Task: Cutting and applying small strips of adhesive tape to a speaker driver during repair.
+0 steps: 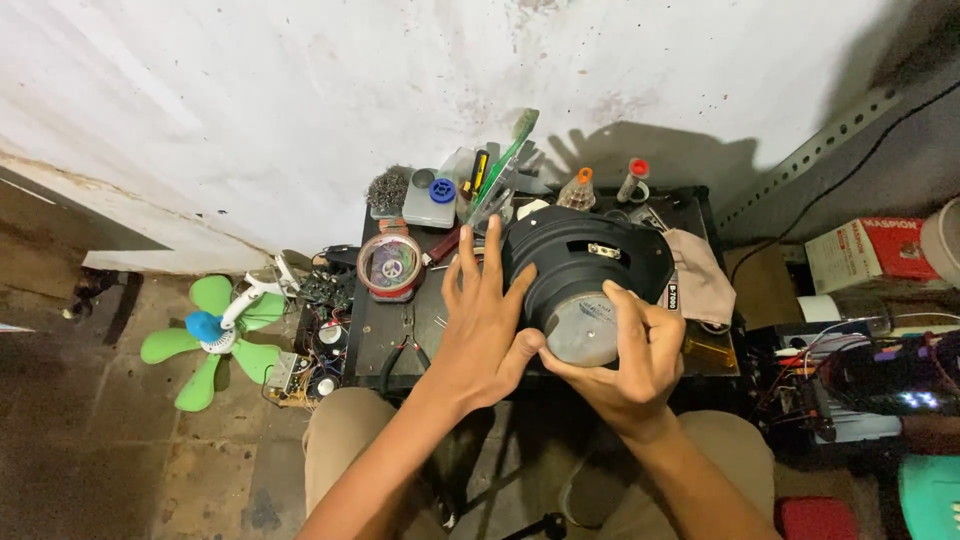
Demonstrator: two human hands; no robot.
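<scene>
A black loudspeaker (590,255) lies cone-down on a small black worktable (380,335), its round silver magnet (582,335) facing me. My left hand (485,325) rests flat against the speaker's left side, fingers spread and pointing up, thumb touching the magnet's edge. Cupping the magnet from the right and below is my right hand (628,365), with thumb and fingers curled around it.
A roll of solder wire (389,266), pliers (403,358), a container of tools (490,185), small bottles (578,190) and a cloth (700,278) crowd the table. A green fan blade (210,338) and circuit boards (310,365) lie on the floor left; a red-and-white box (868,250) and wiring sit right.
</scene>
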